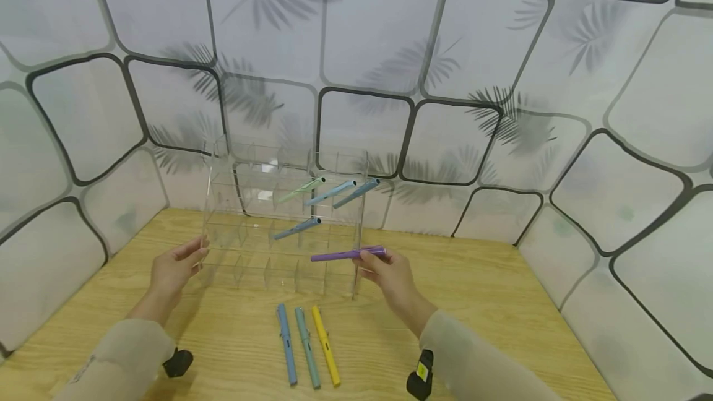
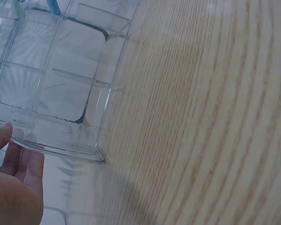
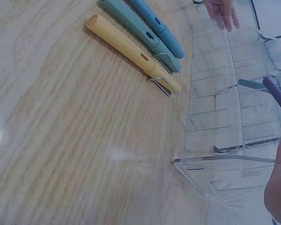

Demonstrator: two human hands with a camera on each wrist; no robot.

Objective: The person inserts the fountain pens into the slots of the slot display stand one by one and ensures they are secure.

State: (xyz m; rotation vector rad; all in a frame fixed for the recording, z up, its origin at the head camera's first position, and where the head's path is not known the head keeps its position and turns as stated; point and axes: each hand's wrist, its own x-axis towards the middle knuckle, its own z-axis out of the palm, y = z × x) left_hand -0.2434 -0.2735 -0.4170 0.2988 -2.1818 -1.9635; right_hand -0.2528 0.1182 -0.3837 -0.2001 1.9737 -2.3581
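Observation:
A clear acrylic pen rack (image 1: 239, 271) with divided tiers stands on the table. My left hand (image 1: 169, 271) holds its left side panel, thumb and fingers on either side of the edge in the left wrist view. With my right hand (image 1: 392, 274) I pinch a purple pen (image 1: 334, 257) near its capped end, in front of the rack's lower right. One tier bears a light green pen (image 1: 302, 189), a light blue pen (image 1: 331, 193) and a darker blue pen (image 1: 358, 193). Another blue pen (image 1: 298, 228) lies a tier below.
Three pens lie side by side on the wooden table (image 1: 473, 302) before the rack: a blue pen (image 1: 286, 342), a teal-green pen (image 1: 307, 346) and a yellow pen (image 1: 325, 345). Patterned cloth walls (image 1: 373, 30) enclose the table at the back and sides.

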